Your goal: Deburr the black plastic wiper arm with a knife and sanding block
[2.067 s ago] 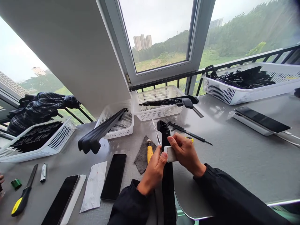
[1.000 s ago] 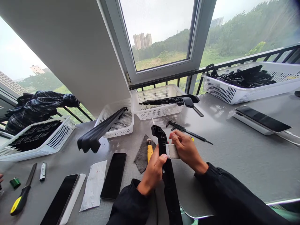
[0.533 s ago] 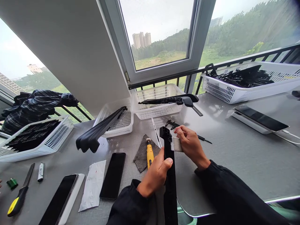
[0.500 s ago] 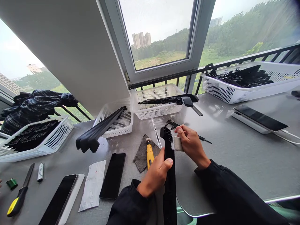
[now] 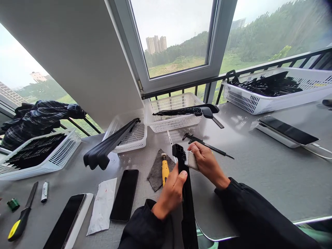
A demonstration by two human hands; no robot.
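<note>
My left hand [image 5: 169, 193] is wrapped round a long black plastic part [image 5: 187, 204] and holds it upright over the near edge of the grey table [image 5: 259, 173]. The part's notched top end [image 5: 178, 151] points away from me. My right hand [image 5: 206, 164] pinches a small white block [image 5: 191, 160] and presses it against the right side of the part, just below that top end. Both sleeves are black.
A yellow tool [image 5: 165, 169] lies on a grey cloth [image 5: 157, 173] left of my hands. Phones [image 5: 124, 194], a white paper [image 5: 103, 205], a marker [image 5: 44, 191] and a screwdriver [image 5: 22, 219] lie at left. White baskets [image 5: 173, 114] of black parts stand behind. A tablet [image 5: 286, 130] lies at right.
The part's top end has tilted slightly left and toward me. My right hand with the white block has slid a little left along it. My left hand keeps its grip.
</note>
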